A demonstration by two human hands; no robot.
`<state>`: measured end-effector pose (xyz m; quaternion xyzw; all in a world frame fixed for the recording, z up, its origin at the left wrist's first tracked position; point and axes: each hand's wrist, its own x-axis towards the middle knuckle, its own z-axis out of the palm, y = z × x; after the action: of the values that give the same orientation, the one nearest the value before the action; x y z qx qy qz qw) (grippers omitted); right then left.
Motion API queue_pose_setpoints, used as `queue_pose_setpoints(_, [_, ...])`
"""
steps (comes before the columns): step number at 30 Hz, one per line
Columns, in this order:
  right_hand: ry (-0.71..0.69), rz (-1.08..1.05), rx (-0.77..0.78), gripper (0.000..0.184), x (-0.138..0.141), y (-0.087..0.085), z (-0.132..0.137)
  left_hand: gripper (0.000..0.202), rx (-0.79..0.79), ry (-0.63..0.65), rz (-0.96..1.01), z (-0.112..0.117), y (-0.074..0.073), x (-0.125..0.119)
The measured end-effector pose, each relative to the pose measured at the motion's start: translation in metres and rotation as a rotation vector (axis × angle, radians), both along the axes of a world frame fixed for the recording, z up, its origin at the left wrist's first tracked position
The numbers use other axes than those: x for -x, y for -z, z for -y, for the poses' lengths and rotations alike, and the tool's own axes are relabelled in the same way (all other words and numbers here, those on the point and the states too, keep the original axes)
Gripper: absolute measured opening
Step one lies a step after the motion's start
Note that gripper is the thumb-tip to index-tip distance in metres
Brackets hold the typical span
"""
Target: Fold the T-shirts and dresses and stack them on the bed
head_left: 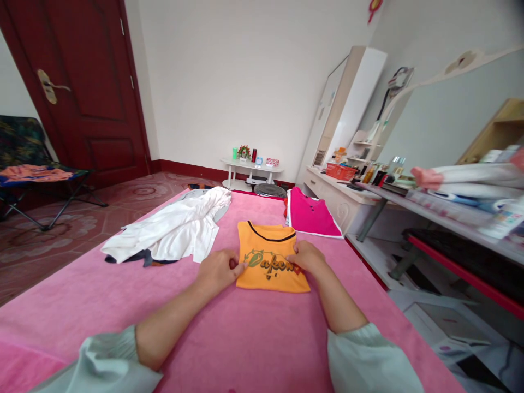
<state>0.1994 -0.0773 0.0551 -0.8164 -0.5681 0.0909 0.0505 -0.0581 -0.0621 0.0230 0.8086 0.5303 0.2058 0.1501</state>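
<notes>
Lying between both hands, the orange shirt point(270, 256) is pinched at its sides.

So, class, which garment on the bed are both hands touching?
The orange T-shirt with green lettering; the white shirt and magenta top lie beyond it, untouched.

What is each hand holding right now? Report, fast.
Left hand: shut, pinching the left edge of the folded orange T-shirt with green lettering.
Right hand: shut, pinching its right edge.
</notes>
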Motion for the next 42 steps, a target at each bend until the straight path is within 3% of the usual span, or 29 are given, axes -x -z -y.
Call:
queue_pose_setpoints(6, [0.029, 0.111, -0.123, 0.015, 0.009, 0.001, -0.001, 0.023, -0.006, -0.018, -0.047, 0.010, 0.002, -0.008])
queue_pose_setpoints(13, [-0.044, 0.072, -0.244, 0.055, 0.025, -0.005, 0.003, 0.015, -0.013, 0.018, 0.158, 0.010, 0.011, -0.013])
queue_pose_setpoints(18, [-0.147, 0.034, -0.276, 0.041, 0.040, -0.003, 0.003, 0.011, -0.044, 0.105, 0.321, 0.008, 0.017, -0.015])
queue_pose_setpoints(23, [-0.264, 0.016, -0.403, 0.037, 0.055, 0.006, 0.003, 0.003, -0.056, 0.212, 0.406, 0.009, 0.017, -0.017])
queue_pose_setpoints(30, [-0.370, -0.068, -0.455, 0.024, 0.076, 0.014, 0.009, 0.024, -0.035, 0.403, 0.368, 0.021, 0.007, -0.020])
queue_pose_setpoints(33, [-0.353, -0.090, -0.420, 0.033, 0.082, 0.012, 0.012, 0.033, -0.025, 0.432, 0.318, 0.027, 0.003, -0.020])
queue_pose_setpoints(42, [-0.293, -0.200, -0.400, 0.028, 0.066, 0.018, 0.000, 0.056, -0.110, 0.566, 0.232, 0.029, 0.011, -0.017])
